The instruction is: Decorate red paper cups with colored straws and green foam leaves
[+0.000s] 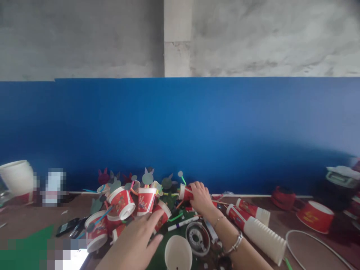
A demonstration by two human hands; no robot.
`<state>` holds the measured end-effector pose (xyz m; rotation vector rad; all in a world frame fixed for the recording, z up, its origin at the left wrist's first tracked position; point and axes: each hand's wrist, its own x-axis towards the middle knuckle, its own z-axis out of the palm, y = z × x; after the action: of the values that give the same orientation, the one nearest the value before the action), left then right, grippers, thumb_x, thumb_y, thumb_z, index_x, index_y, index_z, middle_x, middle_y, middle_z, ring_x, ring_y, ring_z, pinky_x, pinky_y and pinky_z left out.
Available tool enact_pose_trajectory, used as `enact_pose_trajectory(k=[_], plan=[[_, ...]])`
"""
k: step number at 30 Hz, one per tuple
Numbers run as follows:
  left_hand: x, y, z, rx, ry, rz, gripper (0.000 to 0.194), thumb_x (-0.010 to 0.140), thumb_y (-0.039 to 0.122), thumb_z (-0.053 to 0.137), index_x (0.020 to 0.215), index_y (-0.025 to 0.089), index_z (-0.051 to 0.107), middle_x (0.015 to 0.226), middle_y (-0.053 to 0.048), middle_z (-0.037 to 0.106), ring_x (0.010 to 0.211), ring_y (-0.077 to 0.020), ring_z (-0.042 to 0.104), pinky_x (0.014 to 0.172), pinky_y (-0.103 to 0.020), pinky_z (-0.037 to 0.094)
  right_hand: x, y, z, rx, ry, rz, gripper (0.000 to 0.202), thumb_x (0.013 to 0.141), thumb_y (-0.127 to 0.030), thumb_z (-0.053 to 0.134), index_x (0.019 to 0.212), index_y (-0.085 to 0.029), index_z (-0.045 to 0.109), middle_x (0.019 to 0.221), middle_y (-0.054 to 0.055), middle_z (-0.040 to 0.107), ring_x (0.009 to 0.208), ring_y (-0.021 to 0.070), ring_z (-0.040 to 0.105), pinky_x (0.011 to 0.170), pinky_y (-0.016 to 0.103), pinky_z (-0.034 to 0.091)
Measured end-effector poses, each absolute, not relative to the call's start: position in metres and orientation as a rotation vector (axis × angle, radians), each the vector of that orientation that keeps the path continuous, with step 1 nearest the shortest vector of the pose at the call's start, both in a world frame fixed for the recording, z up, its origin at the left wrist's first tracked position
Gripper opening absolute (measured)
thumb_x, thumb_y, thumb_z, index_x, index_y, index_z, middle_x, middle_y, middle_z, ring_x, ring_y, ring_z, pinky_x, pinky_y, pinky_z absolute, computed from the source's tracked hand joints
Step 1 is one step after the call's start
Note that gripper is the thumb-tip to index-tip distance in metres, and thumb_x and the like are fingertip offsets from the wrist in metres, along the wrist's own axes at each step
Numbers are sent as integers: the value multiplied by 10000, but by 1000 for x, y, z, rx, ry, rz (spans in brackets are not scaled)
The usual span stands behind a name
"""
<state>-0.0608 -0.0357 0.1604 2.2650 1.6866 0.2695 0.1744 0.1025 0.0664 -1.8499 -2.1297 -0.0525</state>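
Note:
My right hand (pixel 201 197) has its fingers curled over a red paper cup (pixel 186 192), which lies sideways with a green straw and a grey disc beside it. My left hand (pixel 140 236) reaches over another red cup (pixel 164 214), its fingers touching the cup's side and its thumb apart. Left of it is a pile of red printed cups (pixel 121 202) with straws and grey discs. A plain white cup (pixel 178 252) stands between my forearms, beside a round metal tin (pixel 197 239). A white marker (pixel 182 223) lies behind them.
Stacked paper cups (pixel 264 238) lie at the right, near a white cable (pixel 309 234) and a large red tub (pixel 315 216). Phones (pixel 67 227) lie left of the pile, near a green sheet (pixel 30 247). A blue wall panel (pixel 180 131) rises behind the table.

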Motion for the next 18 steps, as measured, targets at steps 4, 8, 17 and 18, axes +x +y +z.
enact_pose_trajectory(k=[4, 8, 17, 18], plan=[[-70, -24, 158, 2247, 1703, 363, 471, 866, 296, 400, 1334, 272, 439, 1323, -74, 557, 1180, -257, 535, 951, -394, 442, 182, 99, 76, -1873, -2096, -45, 522, 680, -157, 537, 1199, -145, 483, 1185, 126, 527, 1102, 278, 425, 863, 356, 307], [-73, -19, 158, 2249, 1734, 367, 440, 867, 308, 393, 1289, 233, 490, 1270, -100, 594, 1127, -255, 570, 918, -378, 457, 176, 91, 85, -1841, -2086, -63, 522, 720, -213, 537, 1237, -171, 468, 1189, 112, 526, 1116, 268, 433, 883, 349, 302], [-77, -12, 158, 2284, 1772, 452, 187, 862, 185, 371, 849, 217, 555, 884, -33, 680, 835, -186, 641, 740, -288, 438, 176, 75, 109, -1887, -2080, -4, 488, 704, -321, 608, 1159, -150, 566, 1088, 127, 570, 1047, 293, 477, 860, 360, 347], [-76, -12, 159, 2293, 1786, 459, 177, 857, 170, 372, 804, 213, 535, 848, -28, 671, 801, -181, 638, 723, -284, 429, 177, 74, 109, -1818, -2115, -28, 503, 710, -272, 595, 1198, -163, 543, 1132, 120, 554, 1073, 283, 460, 883, 355, 342]])
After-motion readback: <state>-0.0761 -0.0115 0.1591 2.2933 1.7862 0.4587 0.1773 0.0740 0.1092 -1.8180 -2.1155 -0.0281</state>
